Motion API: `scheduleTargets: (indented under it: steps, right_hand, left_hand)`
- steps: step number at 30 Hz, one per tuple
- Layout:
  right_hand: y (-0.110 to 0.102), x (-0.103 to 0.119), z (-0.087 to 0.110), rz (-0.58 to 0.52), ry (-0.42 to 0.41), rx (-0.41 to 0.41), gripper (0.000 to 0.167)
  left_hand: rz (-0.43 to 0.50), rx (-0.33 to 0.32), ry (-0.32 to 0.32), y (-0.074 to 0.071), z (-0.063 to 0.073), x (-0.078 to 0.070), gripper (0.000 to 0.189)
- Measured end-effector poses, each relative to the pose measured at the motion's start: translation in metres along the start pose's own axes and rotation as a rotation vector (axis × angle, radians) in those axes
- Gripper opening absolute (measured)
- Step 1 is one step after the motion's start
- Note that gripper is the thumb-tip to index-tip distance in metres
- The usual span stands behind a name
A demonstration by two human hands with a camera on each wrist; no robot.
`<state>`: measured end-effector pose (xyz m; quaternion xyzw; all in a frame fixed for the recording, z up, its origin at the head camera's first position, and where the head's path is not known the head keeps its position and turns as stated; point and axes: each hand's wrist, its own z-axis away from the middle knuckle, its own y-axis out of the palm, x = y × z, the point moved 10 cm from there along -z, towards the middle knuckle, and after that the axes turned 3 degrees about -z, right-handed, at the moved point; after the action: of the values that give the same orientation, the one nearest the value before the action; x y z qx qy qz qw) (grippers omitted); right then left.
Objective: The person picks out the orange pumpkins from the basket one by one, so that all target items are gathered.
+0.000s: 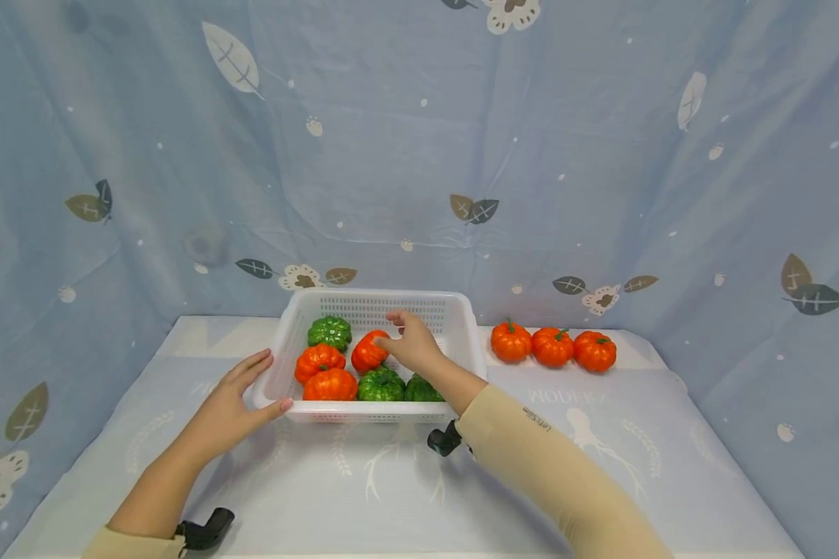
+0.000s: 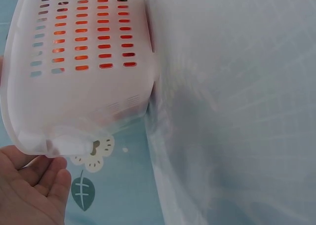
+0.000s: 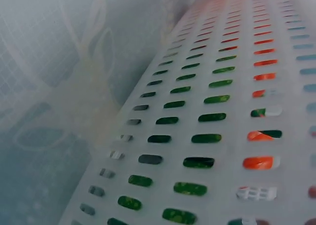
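Note:
A white perforated plastic basket (image 1: pixel 384 411) holds three orange pumpkins and three green pumpkins (image 1: pixel 329 332). My left hand (image 1: pixel 231 404) is at the basket's near left corner, thumb on the front rim and fingers extended along the left side. The left wrist view shows those fingers (image 2: pixel 44 178) against the underside of the rim. Inside the basket, my right hand (image 1: pixel 414 343) hovers with thumb and fingers spread apart. Its thumb is right at the side of one orange pumpkin (image 1: pixel 369 352). In the right wrist view the basket's slotted wall (image 3: pixel 207 101) hides the right hand.
Three more orange pumpkins (image 1: pixel 553 347) stand in a row on the table to the right of the basket. Behind the table (image 1: pixel 308 497) hangs a blue patterned curtain (image 1: pixel 391 155), which also closes off both sides. A black wrist device (image 1: pixel 210 529) is on the left wrist.

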<state>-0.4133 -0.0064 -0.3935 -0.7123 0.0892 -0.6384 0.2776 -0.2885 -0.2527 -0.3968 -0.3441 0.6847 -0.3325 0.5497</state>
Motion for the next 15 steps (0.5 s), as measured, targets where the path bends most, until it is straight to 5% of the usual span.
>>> scheduleTargets:
  steps: [15]
  right_hand:
    - [0.023,-0.022,-0.010,0.063,0.062,0.046,0.072]
  left_hand:
    - [-0.001,-0.002,0.012,0.001,0.001,0.001,0.096]
